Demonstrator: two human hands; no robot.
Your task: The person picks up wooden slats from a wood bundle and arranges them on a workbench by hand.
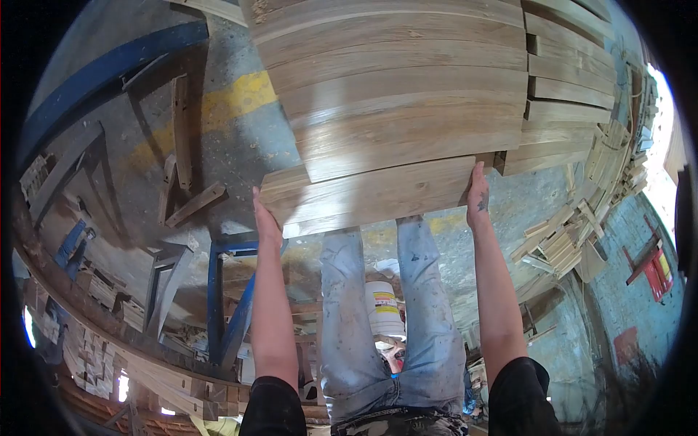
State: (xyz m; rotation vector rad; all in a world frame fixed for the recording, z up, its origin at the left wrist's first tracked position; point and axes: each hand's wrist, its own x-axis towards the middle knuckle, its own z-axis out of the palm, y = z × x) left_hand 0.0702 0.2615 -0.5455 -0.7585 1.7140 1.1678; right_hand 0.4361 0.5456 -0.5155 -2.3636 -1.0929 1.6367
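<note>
A wide, pale wooden board (385,192) lies crosswise in front of my body, along the near edge of a large row of boards (407,94). My left hand (268,219) is on the board's left end, its thumb side up and most of the fingers hidden. At the right end my right hand (478,193) holds the same board, with a dark mark on the back of the hand. The board's far edge meets the row, and its left end sticks out past the neighbouring board.
More boards (571,94) stand in a stack to the right. Loose wooden pieces (556,247) lie on the right floor, near a red object (658,272). Blue metal frames (218,298) and wood offcuts (182,145) are on the left. A white bucket (384,305) sits behind my legs.
</note>
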